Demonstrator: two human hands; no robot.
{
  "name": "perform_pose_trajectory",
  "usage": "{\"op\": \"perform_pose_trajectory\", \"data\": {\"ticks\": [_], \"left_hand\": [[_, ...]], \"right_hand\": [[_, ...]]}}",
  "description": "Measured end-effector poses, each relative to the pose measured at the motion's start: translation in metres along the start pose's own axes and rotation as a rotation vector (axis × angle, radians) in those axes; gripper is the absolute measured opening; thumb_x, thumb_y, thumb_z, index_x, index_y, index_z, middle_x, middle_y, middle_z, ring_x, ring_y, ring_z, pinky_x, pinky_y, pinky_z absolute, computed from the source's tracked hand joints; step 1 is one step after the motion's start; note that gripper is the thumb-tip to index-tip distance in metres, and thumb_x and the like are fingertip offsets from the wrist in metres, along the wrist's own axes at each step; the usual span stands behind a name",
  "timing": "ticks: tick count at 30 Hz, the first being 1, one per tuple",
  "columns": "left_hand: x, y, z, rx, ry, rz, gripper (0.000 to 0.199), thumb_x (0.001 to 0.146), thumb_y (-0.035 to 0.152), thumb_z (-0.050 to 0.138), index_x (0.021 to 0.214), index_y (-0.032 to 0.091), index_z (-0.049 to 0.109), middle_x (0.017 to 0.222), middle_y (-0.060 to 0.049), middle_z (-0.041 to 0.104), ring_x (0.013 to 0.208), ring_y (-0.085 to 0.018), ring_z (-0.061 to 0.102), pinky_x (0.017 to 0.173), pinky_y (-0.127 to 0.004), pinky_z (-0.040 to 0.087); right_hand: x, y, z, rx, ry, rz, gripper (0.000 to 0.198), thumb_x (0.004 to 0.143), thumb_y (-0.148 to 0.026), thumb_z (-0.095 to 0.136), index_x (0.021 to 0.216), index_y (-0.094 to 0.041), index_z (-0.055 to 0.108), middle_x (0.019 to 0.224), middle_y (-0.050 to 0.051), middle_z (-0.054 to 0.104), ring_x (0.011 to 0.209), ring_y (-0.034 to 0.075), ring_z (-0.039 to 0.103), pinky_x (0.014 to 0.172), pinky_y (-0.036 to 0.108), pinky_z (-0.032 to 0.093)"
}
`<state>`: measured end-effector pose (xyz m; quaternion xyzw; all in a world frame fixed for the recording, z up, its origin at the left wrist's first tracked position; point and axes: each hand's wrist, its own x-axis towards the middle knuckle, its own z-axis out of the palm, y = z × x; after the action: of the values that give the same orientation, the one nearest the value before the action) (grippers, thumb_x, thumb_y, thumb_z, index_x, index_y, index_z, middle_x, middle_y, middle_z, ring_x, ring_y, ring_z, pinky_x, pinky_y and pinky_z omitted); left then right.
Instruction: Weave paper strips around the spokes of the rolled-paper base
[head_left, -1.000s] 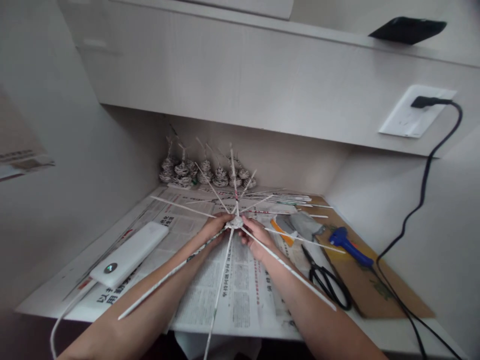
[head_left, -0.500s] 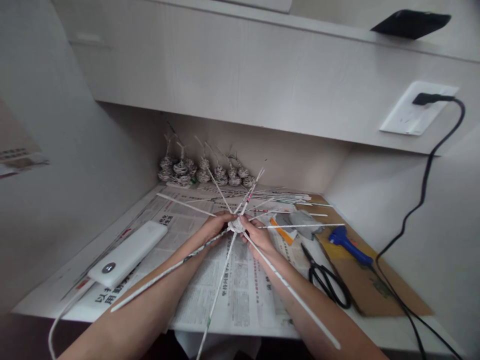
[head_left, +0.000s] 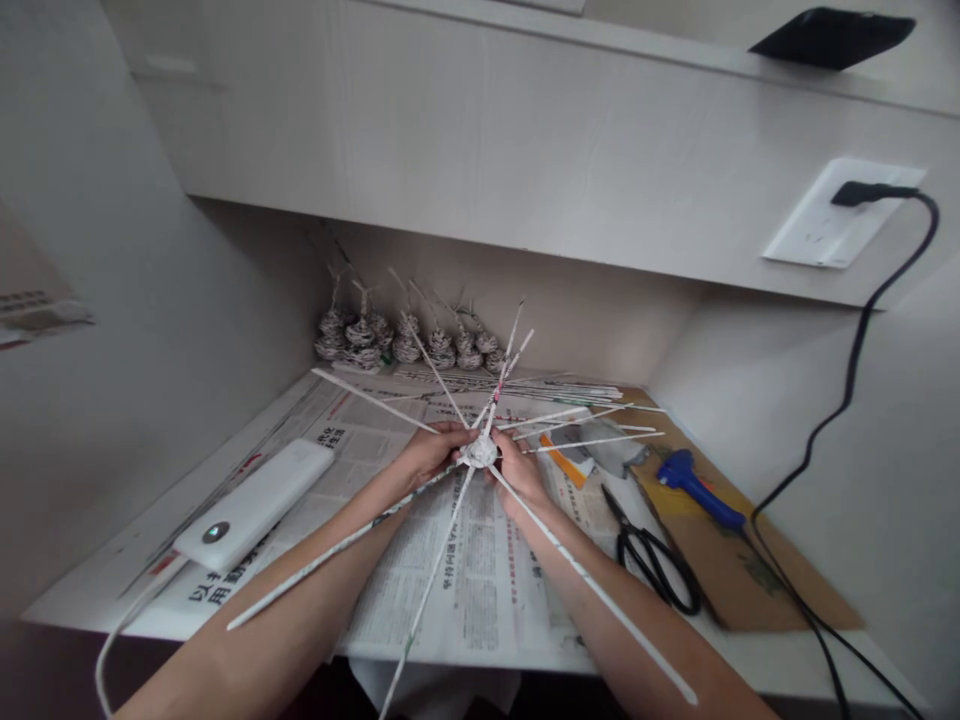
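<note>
A white rectangular device [head_left: 259,500] is lying near the left edge of the table [head_left: 780,655], its white cable [head_left: 109,640] hanging past the front edge. Black scissors [head_left: 628,532] are resting beside a cardboard sheet [head_left: 795,595], which is covering the right edge and supporting a blue tool [head_left: 705,497]. A black cord [head_left: 869,308] is extending from a wall socket [head_left: 814,235].

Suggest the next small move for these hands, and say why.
Perhaps the right hand should fold one of the paper strips close against the paper centre, with the left hand steadying it. Both hands hold that centre from opposite sides, and the long strips radiate loosely, several bunched near the right hand.
</note>
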<state>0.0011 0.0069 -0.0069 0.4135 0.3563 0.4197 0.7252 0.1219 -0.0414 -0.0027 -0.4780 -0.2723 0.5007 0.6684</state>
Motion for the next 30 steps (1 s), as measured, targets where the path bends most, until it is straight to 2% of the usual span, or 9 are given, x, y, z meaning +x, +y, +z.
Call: {"op": "perform_pose_trajectory", "data": {"ticks": [2,6,10,14,18,21,24,27,30], "left_hand": [[0.0,-0.001,0.0,0.013,0.028,0.016,0.024,0.056,0.024,0.083,0.06,0.011,0.063,0.049,0.001,0.057,0.042,-0.007,0.043,0.045,-0.021,0.029],[-0.001,-0.002,0.003,0.005,0.054,0.032,0.027,0.053,0.025,0.084,0.058,0.012,0.061,0.047,0.002,0.055,0.042,-0.008,0.044,0.044,-0.021,0.029],[-0.006,0.001,0.008,-0.009,0.05,0.039,0.029,0.05,0.026,0.085,0.057,0.012,0.061,0.047,0.002,0.055,0.042,-0.008,0.045,0.044,-0.021,0.03],[-0.008,0.005,0.009,-0.023,0.022,0.037,0.028,0.051,0.026,0.085,0.055,0.012,0.061,0.046,0.003,0.055,0.041,-0.007,0.044,0.043,-0.02,0.03],[-0.008,0.005,0.01,-0.062,0.02,0.035,0.023,0.056,0.019,0.084,0.059,0.012,0.063,0.048,0.003,0.057,0.041,-0.006,0.045,0.042,-0.019,0.032],[-0.011,0.006,0.009,-0.091,0.018,0.01,0.019,0.058,0.012,0.083,0.067,0.012,0.066,0.057,0.001,0.063,0.048,-0.007,0.054,0.046,-0.017,0.041],[-0.015,0.011,0.004,-0.087,-0.118,-0.046,0.03,0.057,0.002,0.08,0.085,0.011,0.071,0.08,-0.006,0.072,0.07,-0.013,0.067,0.067,-0.02,0.053],[-0.018,0.018,-0.004,-0.073,-0.277,-0.057,0.039,0.06,0.0,0.077,0.098,0.011,0.071,0.1,-0.011,0.072,0.089,-0.018,0.069,0.083,-0.023,0.053],[-0.018,0.021,-0.011,-0.045,-0.286,-0.05,0.037,0.064,0.002,0.076,0.099,0.012,0.072,0.107,-0.012,0.071,0.093,-0.019,0.068,0.084,-0.024,0.054]], "right_hand": [[0.0,-0.002,0.0,0.002,-0.012,0.035,0.023,0.064,-0.039,0.068,0.068,-0.021,0.055,0.046,-0.007,0.054,0.034,0.01,0.043,0.029,0.022,0.029],[0.001,-0.002,-0.003,-0.013,-0.148,0.029,0.024,0.063,-0.039,0.071,0.067,-0.018,0.06,0.049,-0.004,0.058,0.037,0.01,0.046,0.03,0.022,0.03],[0.001,0.003,-0.006,-0.073,-0.128,-0.027,0.029,0.06,-0.041,0.077,0.066,-0.016,0.062,0.049,-0.004,0.057,0.038,0.01,0.045,0.03,0.022,0.031],[0.001,0.003,-0.006,-0.024,-0.172,0.017,0.035,0.061,-0.046,0.077,0.076,-0.016,0.066,0.053,-0.003,0.06,0.04,0.009,0.045,0.032,0.02,0.03],[0.006,0.004,-0.008,-0.022,-0.17,0.04,0.037,0.057,-0.047,0.079,0.072,-0.018,0.062,0.052,-0.004,0.059,0.039,0.008,0.045,0.031,0.02,0.028],[0.016,0.007,-0.013,-0.081,-0.122,-0.034,0.037,0.058,-0.048,0.078,0.063,-0.019,0.056,0.048,-0.004,0.055,0.036,0.009,0.043,0.03,0.02,0.027],[0.028,0.006,-0.019,-0.151,-0.097,-0.09,0.038,0.06,-0.05,0.076,0.06,-0.02,0.053,0.042,-0.005,0.051,0.032,0.008,0.038,0.029,0.022,0.024],[0.036,0.001,-0.025,-0.191,-0.143,-0.111,0.037,0.06,-0.05,0.076,0.06,-0.02,0.053,0.045,-0.004,0.052,0.033,0.008,0.038,0.029,0.022,0.023],[0.037,-0.005,-0.028,-0.218,-0.165,-0.114,0.038,0.06,-0.05,0.076,0.061,-0.021,0.052,0.045,-0.005,0.052,0.034,0.008,0.038,0.031,0.022,0.023]]}}
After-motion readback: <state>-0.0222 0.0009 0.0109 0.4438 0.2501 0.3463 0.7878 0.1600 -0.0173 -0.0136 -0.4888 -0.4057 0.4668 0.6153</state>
